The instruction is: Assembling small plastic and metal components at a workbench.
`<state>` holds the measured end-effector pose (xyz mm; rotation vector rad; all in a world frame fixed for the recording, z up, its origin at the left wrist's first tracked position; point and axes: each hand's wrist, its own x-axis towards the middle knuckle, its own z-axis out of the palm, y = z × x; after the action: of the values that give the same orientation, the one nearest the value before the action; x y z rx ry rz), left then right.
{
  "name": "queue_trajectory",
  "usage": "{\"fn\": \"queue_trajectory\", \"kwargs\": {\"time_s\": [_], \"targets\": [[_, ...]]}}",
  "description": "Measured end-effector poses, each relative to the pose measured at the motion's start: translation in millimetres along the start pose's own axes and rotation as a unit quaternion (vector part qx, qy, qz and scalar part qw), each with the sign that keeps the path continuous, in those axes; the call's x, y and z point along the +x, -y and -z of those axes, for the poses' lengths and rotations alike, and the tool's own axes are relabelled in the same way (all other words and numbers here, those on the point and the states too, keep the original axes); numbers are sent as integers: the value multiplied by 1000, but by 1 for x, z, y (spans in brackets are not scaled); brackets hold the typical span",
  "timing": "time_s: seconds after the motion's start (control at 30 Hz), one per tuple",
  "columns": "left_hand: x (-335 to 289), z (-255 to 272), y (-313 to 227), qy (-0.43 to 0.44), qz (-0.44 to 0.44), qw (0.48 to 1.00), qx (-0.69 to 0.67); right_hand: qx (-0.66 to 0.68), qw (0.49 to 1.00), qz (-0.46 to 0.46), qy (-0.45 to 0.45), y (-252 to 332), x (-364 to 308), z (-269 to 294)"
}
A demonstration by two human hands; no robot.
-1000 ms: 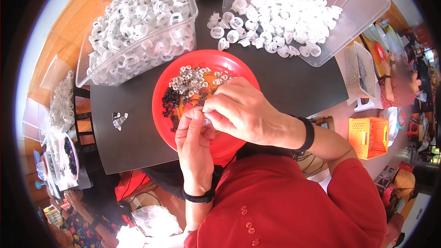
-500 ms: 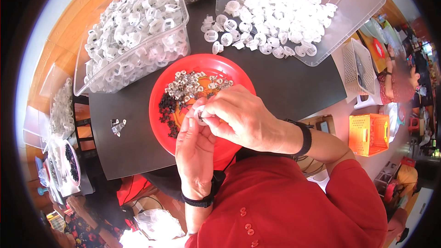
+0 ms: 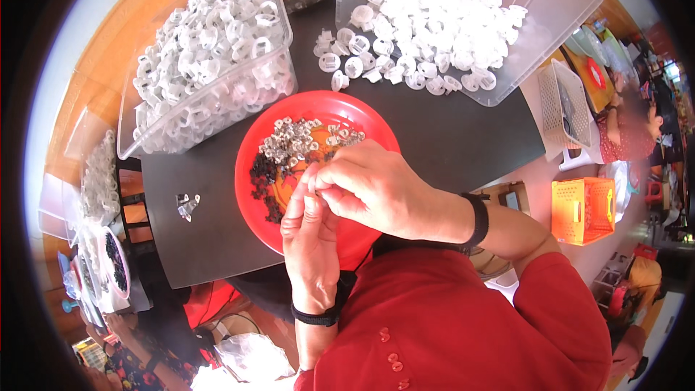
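Still hands [image 3: 340, 203] over red plate [image 3: 253, 174]

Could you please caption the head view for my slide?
Both hands, left and right, pinch a small part over a red plate between bins of white rings.

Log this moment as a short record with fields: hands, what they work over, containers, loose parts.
left hand: raised over the round red plastic plate, fingertips meeting the right hand's
right hand: fingers pinched at the left hand's fingertips; whatever is between them is too small to tell
plate contents: small silvery metal pieces and small black pieces
containers: clear plastic bin of white plastic rings, left; clear shallow tray of white plastic caps, right
loose: small metal clips on black tabletop
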<state>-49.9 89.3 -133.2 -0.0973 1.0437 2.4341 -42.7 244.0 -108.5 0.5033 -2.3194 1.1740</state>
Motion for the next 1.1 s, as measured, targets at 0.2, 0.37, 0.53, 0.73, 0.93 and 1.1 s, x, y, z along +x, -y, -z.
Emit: {"fn": "queue_trajectory", "kwargs": {"time_s": [0.2,0.37,0.53,0.73,0.93,1.1], "targets": [[-2,-6,0,-33,-39,998,43,-6,999,-42,-4,11,2,0],[-4,-6,3,-24,-34,999,10,8,997,-63,45,9,3,4],[-19,-18,-12,32,-74,992,94,42,986,-119,108,11,38,29],[-63,-16,-31,-19,-398,878,267,-27,993,-58,99,24,136,49],[-61,-7,-37,-25,-527,811,251,26,999,27,-15,-16,206,-23],[-59,2,-36,-61,-560,780,272,71,996,-56,9,-20,168,6]]}}
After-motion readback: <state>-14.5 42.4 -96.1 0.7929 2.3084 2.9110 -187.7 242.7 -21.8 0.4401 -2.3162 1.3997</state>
